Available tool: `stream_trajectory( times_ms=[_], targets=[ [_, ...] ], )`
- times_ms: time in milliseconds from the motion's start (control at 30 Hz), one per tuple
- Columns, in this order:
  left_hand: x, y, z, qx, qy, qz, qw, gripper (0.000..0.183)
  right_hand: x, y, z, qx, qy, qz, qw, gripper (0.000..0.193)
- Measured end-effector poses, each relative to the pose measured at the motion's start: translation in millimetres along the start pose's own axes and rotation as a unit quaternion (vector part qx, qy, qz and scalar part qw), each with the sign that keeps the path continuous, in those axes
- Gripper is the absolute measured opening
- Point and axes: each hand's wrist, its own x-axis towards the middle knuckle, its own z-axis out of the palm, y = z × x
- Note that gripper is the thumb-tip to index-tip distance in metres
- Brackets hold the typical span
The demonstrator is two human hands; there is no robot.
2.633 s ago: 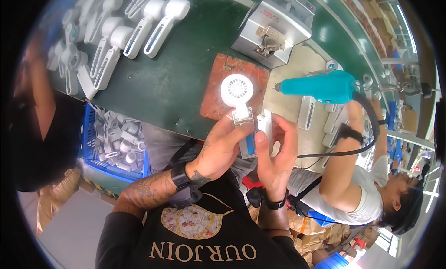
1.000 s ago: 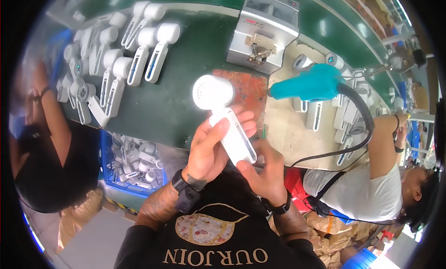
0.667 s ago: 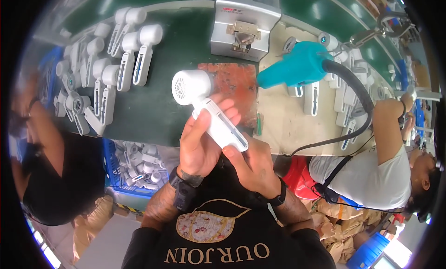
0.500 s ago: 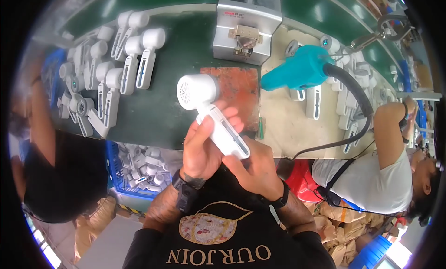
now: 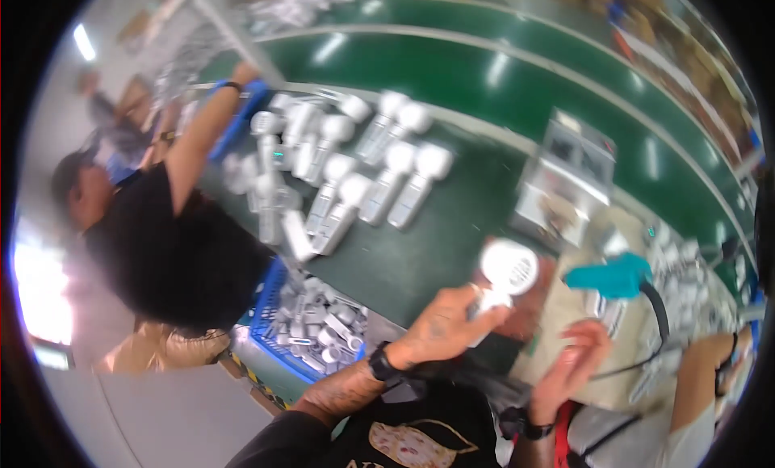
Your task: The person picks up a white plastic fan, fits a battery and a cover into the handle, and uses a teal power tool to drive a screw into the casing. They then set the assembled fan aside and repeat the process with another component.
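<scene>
A white handheld fan (image 5: 510, 268) with a round head is gripped by its handle in my left hand (image 5: 444, 327). The fan is held head up, slightly tilted, above the dark green bench. My fingers hide much of its handle. My right hand (image 5: 571, 363) is off to the right, apart from the fan, with its fingers loosely stretched and nothing in them. Motion blurs both hands somewhat. Behind the fan, a reddish-brown mat (image 5: 534, 302) lies on the bench.
Several white fans (image 5: 379, 181) lie in rows on the bench to the left. A blue crate (image 5: 260, 318) of white parts sits below them. Rightward are a teal power tool (image 5: 617, 276) and more fans; a silver machine (image 5: 565, 177) stands behind. Co-workers flank me.
The view has swung left. My right hand has let go of the fan and moved away from it. My left hand now holds the fan alone, its head turned more upright.
</scene>
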Motion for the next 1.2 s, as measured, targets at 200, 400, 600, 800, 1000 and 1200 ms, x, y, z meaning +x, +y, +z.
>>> stream_trajectory(
  times_ms=[200, 400, 600, 800, 1000, 1200],
  targets=[
    [3.0, 2.7, 2.6, 0.303, 0.046, 0.201, 0.930, 0.034, 62.5, 2.6, 27.3, 0.033, 0.069, -0.040, 0.996, 0.058],
    [17.0, -8.5, 10.6, 0.379, 0.051, 0.279, 0.881, 0.035, 73.0, 18.8, 2.6, 0.097, -0.057, 0.054, 0.992, 0.049],
    [34.7, 34.4, -1.3, 0.382, -0.029, 0.309, 0.870, 0.045, 48.0, -1.7, -15.1, 0.101, 0.113, 0.173, 0.973, 0.037],
    [53.7, 7.7, 0.1, 0.392, -0.011, 0.314, 0.865, 0.030, 26.4, -15.9, -22.4, 0.045, 0.009, 0.047, 0.998, 0.062],
    [41.9, 5.3, -6.2, 0.382, -0.043, 0.279, 0.880, 0.031, 15.7, -16.9, -32.0, 0.086, -0.003, 0.042, 0.995, 0.066],
    [32.7, 7.6, -16.7, 0.361, -0.071, 0.281, 0.887, 0.033, 28.4, -13.8, -23.2, 0.132, -0.043, 0.048, 0.989, 0.070]
  ],
)
